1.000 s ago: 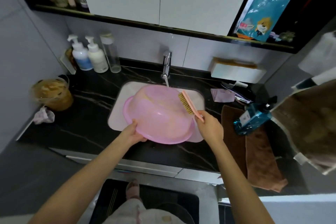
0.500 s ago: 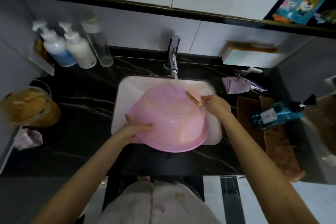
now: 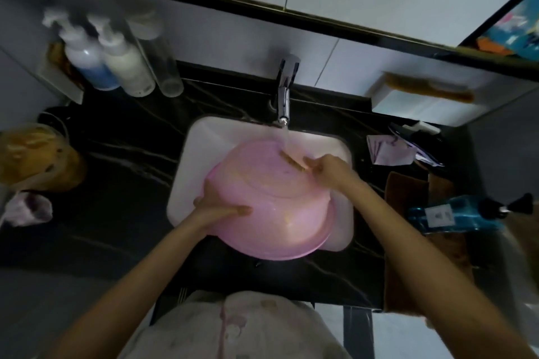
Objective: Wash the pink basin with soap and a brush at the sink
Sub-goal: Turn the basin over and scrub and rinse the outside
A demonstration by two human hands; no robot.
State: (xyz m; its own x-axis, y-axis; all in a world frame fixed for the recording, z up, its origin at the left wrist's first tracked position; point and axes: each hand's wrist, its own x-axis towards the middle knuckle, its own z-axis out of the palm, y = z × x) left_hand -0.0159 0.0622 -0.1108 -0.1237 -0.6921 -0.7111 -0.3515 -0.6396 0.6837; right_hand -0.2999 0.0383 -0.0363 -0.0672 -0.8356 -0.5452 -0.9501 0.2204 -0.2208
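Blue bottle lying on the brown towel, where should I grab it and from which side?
Probably round its wide body, from above, fingers spanning its width. The blue bottle lies on its side on the brown towel, black pump pointing right, so the body is exposed; the pump is thin.

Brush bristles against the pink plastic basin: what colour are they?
Golden-tan brush bristles, seen best in the head view.
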